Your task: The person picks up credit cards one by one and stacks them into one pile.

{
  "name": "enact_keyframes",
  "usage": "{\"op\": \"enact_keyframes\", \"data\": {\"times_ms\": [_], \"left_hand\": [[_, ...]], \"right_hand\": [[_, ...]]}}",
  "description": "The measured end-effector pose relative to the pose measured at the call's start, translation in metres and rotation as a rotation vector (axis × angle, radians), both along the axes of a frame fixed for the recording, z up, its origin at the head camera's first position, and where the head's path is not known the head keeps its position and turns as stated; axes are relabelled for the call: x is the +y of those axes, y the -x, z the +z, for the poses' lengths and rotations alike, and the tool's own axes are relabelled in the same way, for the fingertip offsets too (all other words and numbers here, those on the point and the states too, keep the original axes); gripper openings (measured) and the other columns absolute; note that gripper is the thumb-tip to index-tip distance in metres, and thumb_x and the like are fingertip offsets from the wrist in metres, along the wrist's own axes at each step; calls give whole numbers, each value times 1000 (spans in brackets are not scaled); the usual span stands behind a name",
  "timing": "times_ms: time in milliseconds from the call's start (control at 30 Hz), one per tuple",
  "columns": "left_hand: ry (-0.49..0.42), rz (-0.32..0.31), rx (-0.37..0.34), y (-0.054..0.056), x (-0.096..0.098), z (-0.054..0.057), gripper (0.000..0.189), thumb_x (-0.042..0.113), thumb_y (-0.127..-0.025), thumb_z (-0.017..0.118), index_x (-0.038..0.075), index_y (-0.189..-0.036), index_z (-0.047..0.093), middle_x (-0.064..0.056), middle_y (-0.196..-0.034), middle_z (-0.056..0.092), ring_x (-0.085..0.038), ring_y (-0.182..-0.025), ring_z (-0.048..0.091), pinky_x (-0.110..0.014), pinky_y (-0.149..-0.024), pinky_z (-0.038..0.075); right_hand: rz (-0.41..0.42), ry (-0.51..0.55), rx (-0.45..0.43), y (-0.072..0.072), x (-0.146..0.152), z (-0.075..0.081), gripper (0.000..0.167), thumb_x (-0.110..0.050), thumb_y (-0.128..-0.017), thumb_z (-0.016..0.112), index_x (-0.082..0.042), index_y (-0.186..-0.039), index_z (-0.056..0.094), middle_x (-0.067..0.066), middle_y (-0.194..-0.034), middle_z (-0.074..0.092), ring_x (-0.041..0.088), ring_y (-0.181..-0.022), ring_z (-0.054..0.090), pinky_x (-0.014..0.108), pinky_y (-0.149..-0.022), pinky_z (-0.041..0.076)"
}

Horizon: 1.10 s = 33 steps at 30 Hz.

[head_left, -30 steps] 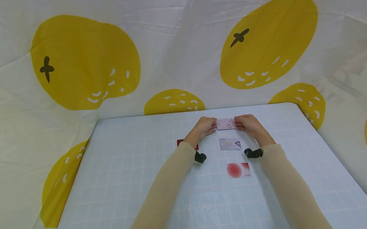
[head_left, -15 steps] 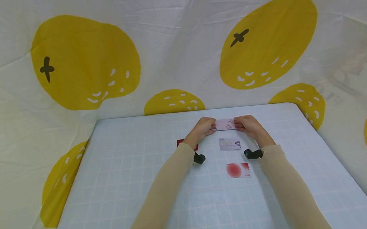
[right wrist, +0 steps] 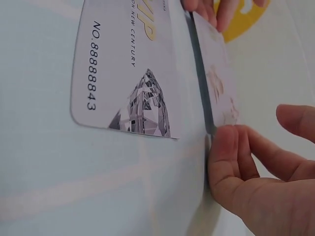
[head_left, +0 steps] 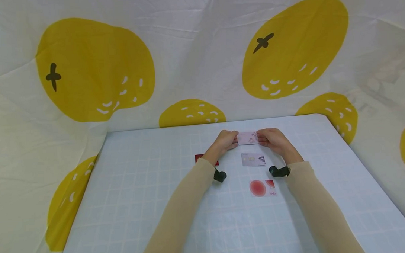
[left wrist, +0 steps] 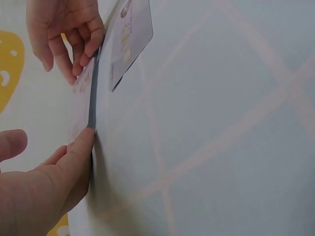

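A pale pink card (head_left: 247,138) with a floral print lies near the far side of the table, its near edge dark. My left hand (head_left: 225,140) holds its left end with the fingertips, and my right hand (head_left: 273,139) holds its right end. In the right wrist view, the bent fingers (right wrist: 225,142) meet the card's corner while one digit stands apart above. The left wrist view has the left fingers (left wrist: 81,147) at the opposite end. Just nearer to me lies a silvery VIP card (head_left: 253,159) printed with a diamond, also large in the right wrist view.
A white card with a red circle (head_left: 262,188) lies nearer to me. Left of it, a red card (head_left: 198,157) is partly hidden under my left forearm. A pale blue checked cloth covers the table (head_left: 141,203). Behind hangs a white curtain (head_left: 193,59) with yellow fruit shapes.
Both hands and the pink card have shifted very slightly left and toward me. The other cards stay in place apart from a small camera shift.
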<state>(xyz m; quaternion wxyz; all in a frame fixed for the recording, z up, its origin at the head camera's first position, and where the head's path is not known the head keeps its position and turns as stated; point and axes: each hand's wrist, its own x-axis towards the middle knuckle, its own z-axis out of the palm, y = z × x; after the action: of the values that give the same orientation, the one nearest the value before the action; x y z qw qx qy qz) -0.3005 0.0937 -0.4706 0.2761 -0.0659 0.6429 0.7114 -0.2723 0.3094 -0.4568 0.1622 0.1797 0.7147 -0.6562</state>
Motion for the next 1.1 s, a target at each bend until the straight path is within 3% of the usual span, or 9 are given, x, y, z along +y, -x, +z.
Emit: {"op": "enact_keyframes", "data": {"times_ms": [167, 333, 500, 633, 800, 1100], "left_hand": [[13, 6, 16, -3, -2, 2, 48, 22, -102, 58, -10, -136, 48, -13, -115, 57, -22, -102, 57, -33, -91, 53], [-19, 10, 38, -5, -10, 11, 49, 21, -102, 56, -12, -138, 47, -14, -114, 57, -22, -105, 59, -32, -90, 53], [-26, -10, 59, -7, -23, 17, 50, 21, -104, 54, -10, -142, 45, -18, -126, 55, -25, -112, 58, -31, -89, 54], [3, -45, 89, -10, -36, 20, 52, 24, -104, 53, -7, -145, 44, -20, -137, 52, -29, -119, 57, -31, -91, 53], [52, -79, 128, -15, -58, 25, 53, 28, -104, 53, -5, -145, 44, -19, -139, 52, -31, -121, 57, -32, -93, 52], [125, -81, 175, -29, -96, 37, 51, 30, -103, 57, -6, -139, 51, -16, -129, 58, -27, -115, 62, -32, -90, 54]], "right_hand": [[2, 16, -1, -2, -1, 1, 51, -25, -107, 48, 2, -149, 40, 22, -142, 43, 30, -122, 47, 34, -106, 42], [13, 16, 24, -5, -5, 7, 50, -26, -107, 47, 2, -149, 41, 20, -143, 43, 29, -123, 47, 33, -105, 43], [36, 2, 44, -11, -12, 14, 48, -27, -107, 48, 1, -146, 44, 19, -143, 44, 30, -126, 48, 33, -104, 44], [65, 23, 79, -17, -21, 18, 48, -26, -107, 49, 3, -145, 44, 21, -145, 43, 33, -127, 47, 32, -102, 46], [109, 56, 125, -23, -35, 20, 47, -24, -107, 49, 6, -143, 46, 22, -144, 44, 33, -125, 49, 29, -97, 49], [176, 76, 136, -31, -60, 21, 45, -26, -106, 51, 3, -141, 49, 20, -139, 49, 30, -121, 54, 32, -98, 49]]}}
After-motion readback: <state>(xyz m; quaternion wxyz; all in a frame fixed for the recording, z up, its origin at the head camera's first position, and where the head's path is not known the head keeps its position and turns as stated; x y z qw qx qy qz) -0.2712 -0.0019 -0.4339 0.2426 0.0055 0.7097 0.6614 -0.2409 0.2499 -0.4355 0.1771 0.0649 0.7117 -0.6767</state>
